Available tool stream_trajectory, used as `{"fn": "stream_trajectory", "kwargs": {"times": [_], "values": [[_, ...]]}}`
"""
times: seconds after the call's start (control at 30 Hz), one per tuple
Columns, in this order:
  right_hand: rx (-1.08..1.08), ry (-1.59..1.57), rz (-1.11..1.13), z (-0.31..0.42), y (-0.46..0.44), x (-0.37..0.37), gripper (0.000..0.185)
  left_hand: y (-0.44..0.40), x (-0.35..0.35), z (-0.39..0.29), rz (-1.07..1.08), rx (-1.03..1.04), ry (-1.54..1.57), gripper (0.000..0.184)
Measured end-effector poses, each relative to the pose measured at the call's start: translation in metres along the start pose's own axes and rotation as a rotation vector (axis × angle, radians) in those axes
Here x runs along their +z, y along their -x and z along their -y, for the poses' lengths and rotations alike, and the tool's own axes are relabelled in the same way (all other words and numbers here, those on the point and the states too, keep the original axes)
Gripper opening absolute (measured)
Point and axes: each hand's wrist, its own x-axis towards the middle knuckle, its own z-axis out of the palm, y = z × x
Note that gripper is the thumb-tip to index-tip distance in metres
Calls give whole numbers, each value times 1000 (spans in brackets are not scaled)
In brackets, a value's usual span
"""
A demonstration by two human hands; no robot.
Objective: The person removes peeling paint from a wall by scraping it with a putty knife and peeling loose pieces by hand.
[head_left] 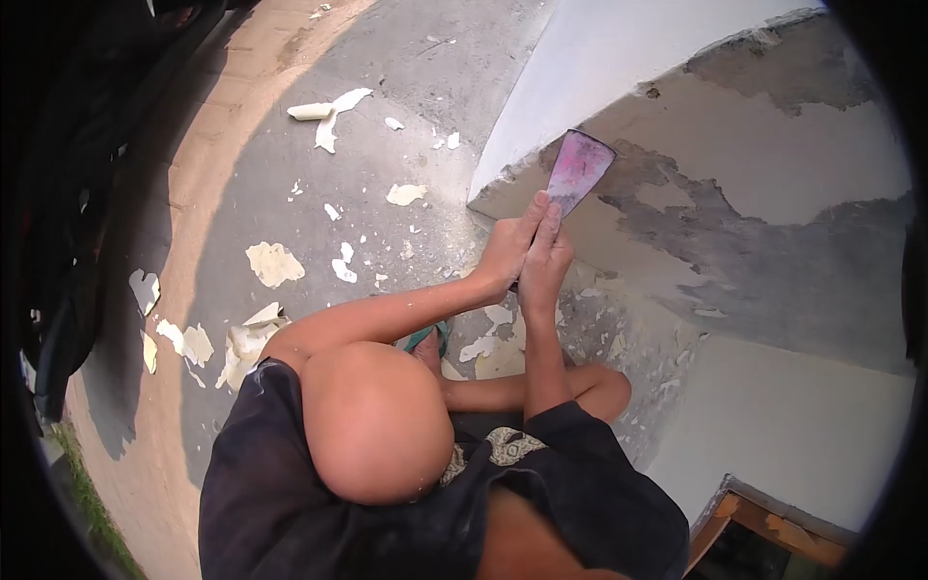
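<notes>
The person's left hand and right hand are pressed together, fingers wrapped around the handle of a flat, wide scraper with a pink and purple blade. The blade is in front of a white wall with rough gray patches; whether they touch, one cannot tell. Thin, cream-colored paint flakes lie on the gray, hard ground.

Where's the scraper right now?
In the head view, the scraper is above and right of centre, held in the left hand and right hand, beside the peeling wall.
</notes>
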Motion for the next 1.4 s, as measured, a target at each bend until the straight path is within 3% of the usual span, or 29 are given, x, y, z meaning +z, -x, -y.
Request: {"fn": "stream_trajectory", "kwargs": {"times": [0.03, 0.1, 0.17, 0.23, 0.33, 0.43, 0.47, 0.5, 0.57, 0.67, 0.7, 0.77, 0.87, 0.97, 1.07, 1.3, 1.4], "values": [[69, 9, 44, -3, 0, -6, 46, 1, -3, 5, 38, -70, 42, 73], [124, -2, 80, -9, 1, -8, 46, 10, -3, 6, 52, 5, -16, 69], [158, -3, 73, -16, 22, -14, 46, 23, -5, 11, 24, -103, -89, 68], [-25, 12, 4, -22, 14, -5, 46, 17, -1, 7, -3, 19, -79, 68], [-45, 6, 62, 23, -16, -7, 46, -6, 6, -44, 123, 101, 40, 67], [-97, -10, 35, 37, -38, 5, 48, 6, 11, -54, 75, 172, -6, 67], [-78, -39, 28, 24, -20, 6, 48, 12, 7, -38, 69, 149, -5, 70], [-41, -57, 23, 7, 2, 0, 49, 18, -6, -27, 99, -7, -82, 75], [286, -119, 224, -33, 27, -18, 41, 16, -35, 12, 191, -297, -191, 77], [345, -288, 368, -33, 55, -41, 30, 16, -50, 36, 89, -23, -157, 74], [354, -210, 356, -37, 63, -49, 29, 11, -54, 34, 48, 33, -112, 65], [357, -47, 331, -49, 76, -67, 36, -1, -69, 26, -59, 121, -366, 48], [374, 141, 507, -54, 85, -98, 42, -29, -88, 27, -118, 171, -365, 37], [507, 115, 648, -49, 84, -119, 45, -37, -87, -5, -88, 185, -632, 38], [623, 85, 741, -44, 75, -131, 47, -47, -70, -17, -207, 727, -669, 44], [663, 153, 883, -14, 57, -130, 51, -54, -44, -25, -187, 707, -631, 55], [511, 508, 934, 5, 46, -131, 44, -60, -48, -25, -148, 706, -605, 48]]}}
